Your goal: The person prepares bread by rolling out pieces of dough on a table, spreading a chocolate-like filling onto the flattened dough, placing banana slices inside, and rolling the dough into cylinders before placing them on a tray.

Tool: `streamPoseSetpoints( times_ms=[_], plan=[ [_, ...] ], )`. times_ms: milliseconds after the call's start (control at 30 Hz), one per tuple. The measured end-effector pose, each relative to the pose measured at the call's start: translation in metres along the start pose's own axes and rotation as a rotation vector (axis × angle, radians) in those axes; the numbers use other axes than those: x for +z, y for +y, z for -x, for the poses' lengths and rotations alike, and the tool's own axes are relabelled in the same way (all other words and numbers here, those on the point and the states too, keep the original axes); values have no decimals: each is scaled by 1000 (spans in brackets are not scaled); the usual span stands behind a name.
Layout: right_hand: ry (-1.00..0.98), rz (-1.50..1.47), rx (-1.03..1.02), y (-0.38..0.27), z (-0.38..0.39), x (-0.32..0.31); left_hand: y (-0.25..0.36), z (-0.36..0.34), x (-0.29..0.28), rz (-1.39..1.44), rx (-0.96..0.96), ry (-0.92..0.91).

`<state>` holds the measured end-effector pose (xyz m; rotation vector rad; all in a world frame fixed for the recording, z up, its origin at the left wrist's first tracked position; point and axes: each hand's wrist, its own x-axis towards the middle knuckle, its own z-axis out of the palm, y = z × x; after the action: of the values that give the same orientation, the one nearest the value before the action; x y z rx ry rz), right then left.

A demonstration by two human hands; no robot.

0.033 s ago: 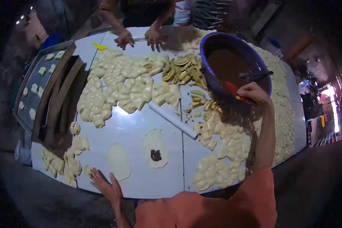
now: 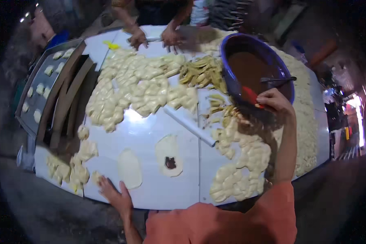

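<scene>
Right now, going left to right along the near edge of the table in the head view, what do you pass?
Small dough pieces → left hand → plain flattened dough → flattened dough with dark filling → white rolling pin → heap of dough pieces.

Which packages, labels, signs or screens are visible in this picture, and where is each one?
None can be made out. The white table holds only loose dough pieces, a blue bowl of brown filling and a white rolling pin; the lit area at the far right is too blurred to tell.
</scene>
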<state>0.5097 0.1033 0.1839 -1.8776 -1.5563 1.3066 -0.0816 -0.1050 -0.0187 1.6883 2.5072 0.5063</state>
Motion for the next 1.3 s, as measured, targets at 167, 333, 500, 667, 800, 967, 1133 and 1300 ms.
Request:
streamPoseSetpoints(
  times_ms=[167, 333, 500, 667, 800, 967, 1133, 1300],
  plan=[
    [-134, 15, -61, -36, 11, 92, -10, -7, 13, 101, 72, 43],
    [-341, 47, -265, -65, 9, 231, -3, -7, 2, 184, 70, -1],
    [-352, 578, -554, -104, 19, 355, -12, 1, 9, 216, 79, -1],
    [-43, 787, -707, -100, 22, 388, -13, 1, 8, 227, 164, -7],
    [45, 835, -681, -96, 32, 390, -14, -1, 6, 217, 226, -21],
    [73, 824, -720, -81, 57, 400, -14, -3, 3, 217, 247, -28],
    [150, 690, -617, -102, 57, 410, -16, -2, 7, 241, 247, -27],
    [143, 675, -583, -89, 52, 408, -13, -4, 6, 194, 255, -43]
  ],
)
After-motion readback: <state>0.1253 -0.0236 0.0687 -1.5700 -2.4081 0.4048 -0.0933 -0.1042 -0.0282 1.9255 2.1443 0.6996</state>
